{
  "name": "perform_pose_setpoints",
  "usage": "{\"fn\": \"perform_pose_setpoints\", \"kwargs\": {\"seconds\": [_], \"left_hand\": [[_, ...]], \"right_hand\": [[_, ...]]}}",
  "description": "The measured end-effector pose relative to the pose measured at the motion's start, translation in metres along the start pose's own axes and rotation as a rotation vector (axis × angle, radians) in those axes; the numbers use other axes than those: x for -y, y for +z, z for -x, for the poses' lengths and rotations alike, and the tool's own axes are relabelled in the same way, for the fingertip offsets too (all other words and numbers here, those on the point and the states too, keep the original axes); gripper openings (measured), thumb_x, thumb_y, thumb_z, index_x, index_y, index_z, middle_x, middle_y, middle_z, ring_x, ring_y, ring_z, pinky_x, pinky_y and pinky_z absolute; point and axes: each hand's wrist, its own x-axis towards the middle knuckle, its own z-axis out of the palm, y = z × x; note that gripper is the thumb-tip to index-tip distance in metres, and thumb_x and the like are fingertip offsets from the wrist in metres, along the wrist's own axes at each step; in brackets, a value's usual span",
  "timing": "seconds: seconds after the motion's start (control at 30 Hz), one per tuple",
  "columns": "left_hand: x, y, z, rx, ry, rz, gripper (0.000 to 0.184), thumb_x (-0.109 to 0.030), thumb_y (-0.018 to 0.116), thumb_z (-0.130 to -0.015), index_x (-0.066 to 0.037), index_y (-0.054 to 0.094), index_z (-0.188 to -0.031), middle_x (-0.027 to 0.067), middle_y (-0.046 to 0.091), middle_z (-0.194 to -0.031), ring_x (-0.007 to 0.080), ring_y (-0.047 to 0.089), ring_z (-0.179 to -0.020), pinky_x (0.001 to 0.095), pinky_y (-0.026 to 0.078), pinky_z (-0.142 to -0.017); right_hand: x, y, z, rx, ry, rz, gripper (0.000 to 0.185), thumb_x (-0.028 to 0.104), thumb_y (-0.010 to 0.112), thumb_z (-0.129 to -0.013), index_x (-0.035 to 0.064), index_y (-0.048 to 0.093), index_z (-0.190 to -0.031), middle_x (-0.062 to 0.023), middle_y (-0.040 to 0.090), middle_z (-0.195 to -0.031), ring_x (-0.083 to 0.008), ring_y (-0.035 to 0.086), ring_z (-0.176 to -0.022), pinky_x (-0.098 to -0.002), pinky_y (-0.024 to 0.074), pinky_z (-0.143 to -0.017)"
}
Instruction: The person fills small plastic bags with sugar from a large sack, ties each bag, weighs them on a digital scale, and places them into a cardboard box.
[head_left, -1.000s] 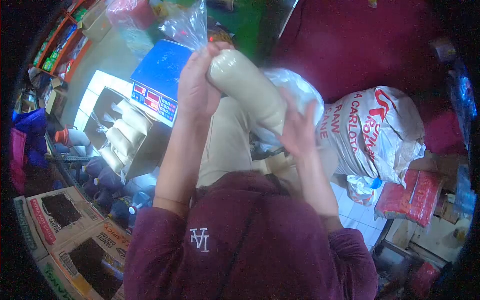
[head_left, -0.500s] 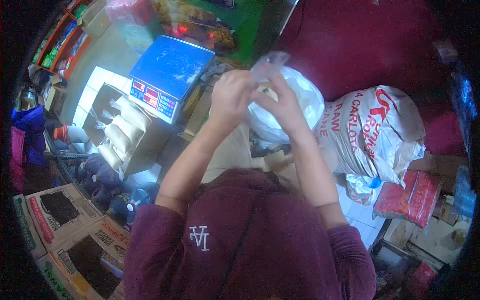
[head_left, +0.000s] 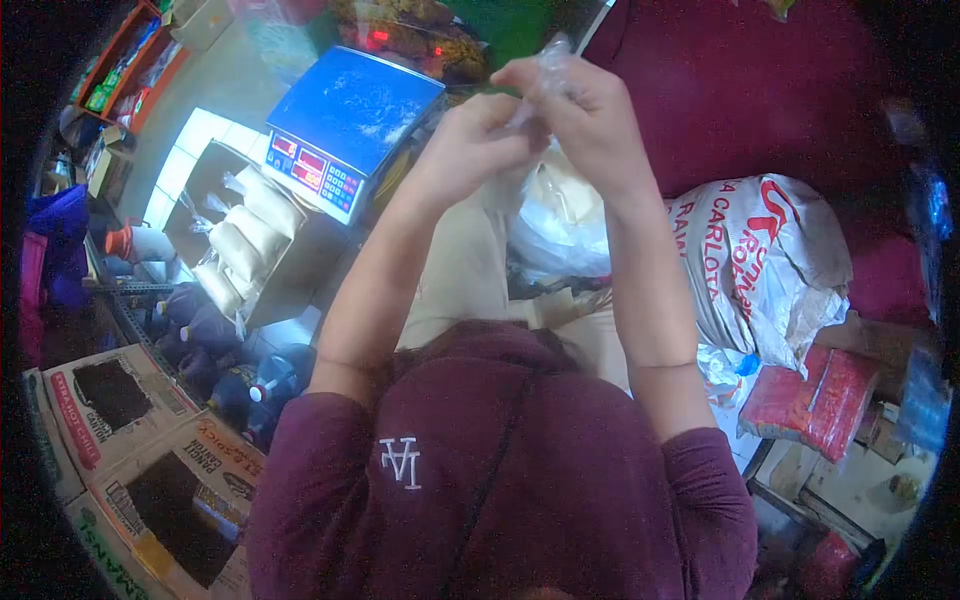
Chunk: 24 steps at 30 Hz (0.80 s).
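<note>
My left hand (head_left: 482, 155) is closed, pinching part of a thin clear plastic bag (head_left: 556, 60). Higher and to the right, my right hand (head_left: 590, 115) has its fingers curled around the same plastic, and the thumb side is close to my left fingertips. Crumpled film shows above and between the two hands; what the bag holds, if anything, is hidden by my fingers. Below and behind the right wrist stands a large white plastic sack (head_left: 560, 240), its mouth open and pale contents inside.
A blue digital scale (head_left: 350, 115) dusted with white powder sits at upper left. Beside it, a cardboard box (head_left: 280, 275) holds several filled white bags (head_left: 250, 235). A printed sugar sack (head_left: 765, 260) and a red pack (head_left: 815, 400) are at right. Flattened cartons (head_left: 150, 460) lie lower left.
Both hands have risen, the right one most, moving above the left. The clear plastic has gone up with them and is now bunched between the fingers.
</note>
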Motion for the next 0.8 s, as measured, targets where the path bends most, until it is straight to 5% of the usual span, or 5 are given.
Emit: {"fn": "perform_pose_setpoints", "kwargs": {"seconds": [0.2, 0.33, 0.53, 0.63, 0.8], "left_hand": [[0.014, 0.005, -0.014, -0.124, 0.462, -0.472, 0.028, -0.024, 0.063, -0.077, 0.0, 0.065, -0.092, 0.0104, 0.063, -0.088, 0.0277, 0.054, -0.091, 0.0348, 0.041, -0.084], [0.014, 0.003, 0.004, -0.077, 0.351, -0.358, 0.017, -0.013, 0.059, -0.084, 0.0, 0.065, -0.093, 0.0065, 0.06, -0.098, 0.0179, 0.052, -0.099, 0.0292, 0.039, -0.087], [0.033, 0.007, 0.021, -0.089, 0.397, -0.426, 0.016, -0.009, 0.051, -0.088, 0.001, 0.062, -0.095, 0.0086, 0.059, -0.102, 0.0194, 0.054, -0.098, 0.0299, 0.04, -0.088], [0.034, 0.006, 0.025, -0.156, 0.403, -0.382, 0.018, -0.01, 0.049, -0.09, 0.001, 0.062, -0.096, 0.0089, 0.059, -0.103, 0.0184, 0.055, -0.097, 0.029, 0.041, -0.087], [0.007, -0.006, 0.022, -0.215, 0.309, 0.242, 0.022, -0.016, 0.048, -0.093, -0.002, 0.062, -0.103, 0.0076, 0.061, -0.109, 0.019, 0.055, -0.102, 0.0319, 0.043, -0.088]], "right_hand": [[-0.009, -0.018, -0.004, -0.188, -0.143, 0.235, 0.021, 0.021, 0.058, -0.085, 0.0031, 0.069, -0.082, -0.0107, 0.061, -0.066, -0.0188, 0.06, -0.059, -0.03, 0.0453, -0.055], [-0.015, -0.019, 0.013, -0.238, 0.174, 0.197, 0.042, 0.036, 0.061, -0.088, 0.0028, 0.053, -0.064, 0.0063, 0.044, -0.058, -0.0034, 0.036, -0.058, -0.0227, 0.0293, -0.049], [-0.022, -0.015, 0.022, -0.119, 0.352, 0.162, 0.037, 0.038, 0.061, -0.086, 0.0002, 0.063, -0.084, -0.0084, 0.06, -0.072, -0.0126, 0.051, -0.064, -0.0276, 0.0405, -0.057], [-0.027, -0.013, 0.025, -0.112, 0.247, -0.167, 0.033, 0.03, 0.062, -0.088, 0.0037, 0.057, -0.068, 0.0062, 0.051, -0.063, -0.0039, 0.044, -0.06, -0.0218, 0.0348, -0.055], [-0.063, -0.039, 0.067, 0.01, 0.336, -0.499, 0.077, 0.059, 0.047, -0.086, 0.0026, 0.034, -0.136, -0.0139, 0.045, -0.131, -0.0276, 0.043, -0.12, -0.0375, 0.0321, -0.1]]}}
